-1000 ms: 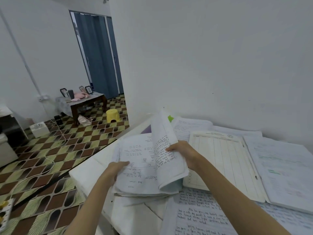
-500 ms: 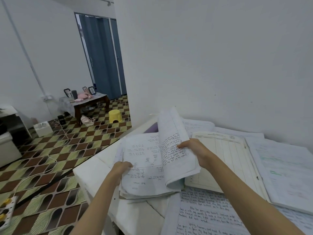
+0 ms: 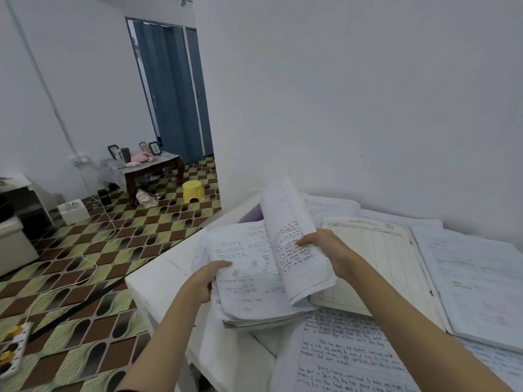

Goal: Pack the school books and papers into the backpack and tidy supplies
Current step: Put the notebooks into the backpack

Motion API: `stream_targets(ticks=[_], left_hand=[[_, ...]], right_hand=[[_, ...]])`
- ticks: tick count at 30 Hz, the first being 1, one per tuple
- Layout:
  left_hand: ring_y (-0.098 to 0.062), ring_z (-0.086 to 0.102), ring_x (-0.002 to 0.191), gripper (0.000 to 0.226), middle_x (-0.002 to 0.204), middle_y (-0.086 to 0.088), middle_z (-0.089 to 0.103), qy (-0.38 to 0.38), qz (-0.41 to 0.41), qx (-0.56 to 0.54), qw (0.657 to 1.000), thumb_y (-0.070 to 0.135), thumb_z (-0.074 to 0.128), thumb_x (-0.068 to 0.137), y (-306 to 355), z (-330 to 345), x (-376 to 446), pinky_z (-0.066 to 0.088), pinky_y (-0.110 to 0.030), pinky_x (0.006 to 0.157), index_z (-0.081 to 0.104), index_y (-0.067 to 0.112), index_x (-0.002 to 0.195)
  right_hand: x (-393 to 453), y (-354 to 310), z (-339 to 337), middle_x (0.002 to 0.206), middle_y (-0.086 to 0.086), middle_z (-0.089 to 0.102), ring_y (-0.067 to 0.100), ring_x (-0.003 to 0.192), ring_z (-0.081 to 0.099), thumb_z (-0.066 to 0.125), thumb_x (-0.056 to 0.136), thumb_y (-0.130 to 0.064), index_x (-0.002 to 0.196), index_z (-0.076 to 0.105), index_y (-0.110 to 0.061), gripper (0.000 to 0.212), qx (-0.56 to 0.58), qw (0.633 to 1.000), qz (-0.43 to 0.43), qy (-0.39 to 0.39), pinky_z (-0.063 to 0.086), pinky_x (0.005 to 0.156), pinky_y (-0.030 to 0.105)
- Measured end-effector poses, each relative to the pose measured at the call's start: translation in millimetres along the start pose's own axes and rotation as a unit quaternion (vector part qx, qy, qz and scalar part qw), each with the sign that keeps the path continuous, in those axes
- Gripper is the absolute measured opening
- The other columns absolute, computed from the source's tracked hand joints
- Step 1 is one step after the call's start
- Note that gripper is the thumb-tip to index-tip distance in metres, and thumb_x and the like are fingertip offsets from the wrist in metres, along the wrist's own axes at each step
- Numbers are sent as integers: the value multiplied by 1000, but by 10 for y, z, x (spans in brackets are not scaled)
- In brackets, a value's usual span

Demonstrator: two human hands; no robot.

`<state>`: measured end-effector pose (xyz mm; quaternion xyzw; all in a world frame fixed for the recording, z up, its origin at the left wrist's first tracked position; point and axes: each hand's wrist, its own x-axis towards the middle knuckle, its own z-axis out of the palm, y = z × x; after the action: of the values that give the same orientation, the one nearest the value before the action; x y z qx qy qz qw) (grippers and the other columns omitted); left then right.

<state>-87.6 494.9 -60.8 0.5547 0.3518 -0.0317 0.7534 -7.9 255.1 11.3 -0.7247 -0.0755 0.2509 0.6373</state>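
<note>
Beside notebook, ruled ledger, handwritten sheets

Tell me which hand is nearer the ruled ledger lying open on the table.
Right. The right hand, holding the notebook's lifted pages, sits at the ledger's left edge; the left hand grips the notebook's far side.

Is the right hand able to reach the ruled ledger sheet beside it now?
Probably not yet: the right hand grips the notebook's lifted pages, though the ledger sheet lies uncovered right beside it.
</note>
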Motion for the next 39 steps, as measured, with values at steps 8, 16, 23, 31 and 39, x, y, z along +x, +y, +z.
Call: stream_targets(ticks=[8,16,23,31,39], left_hand=[[-29,61,105,42,117,-14,65,-95,75,-119,985,40,48,96,227,372,-198,50,-41,83,60,6,120],[-23,59,108,47,125,4,59,-208,175,14,962,46,23,100,421,837,-424,50,-45,91,56,28,127],[-18,50,121,33,134,18,50,-219,189,95,952,45,39,97,440,1140,-227,39,-40,100,60,38,122],[-27,62,79,56,104,-15,60,-199,18,-26,980,43,63,84,299,1285,202,54,-34,62,48,6,124],[-35,64,107,61,124,-17,62,-326,201,-60,922,3,72,76,652,1949,75,56,-51,82,45,10,131]], right_hand=[[1,11,239,95,10,67,23,79,63,66,87,-26,106,64,-7,27,-52,997,-29,-46,52,70,29],[-125,-444,223,94,11,68,25,78,65,58,77,-66,107,64,-6,68,-247,965,-82,-15,50,60,26],[-99,-660,-240,71,10,53,18,56,51,54,78,4,81,57,-1,7,-177,979,-73,66,41,46,16],[-203,-450,-958,82,16,64,29,68,62,61,79,-1,91,58,0,12,44,990,-91,95,53,58,28],[-475,-258,-1783,87,20,63,25,73,62,76,68,-15,91,63,7,34,-24,988,-101,118,49,69,32]])
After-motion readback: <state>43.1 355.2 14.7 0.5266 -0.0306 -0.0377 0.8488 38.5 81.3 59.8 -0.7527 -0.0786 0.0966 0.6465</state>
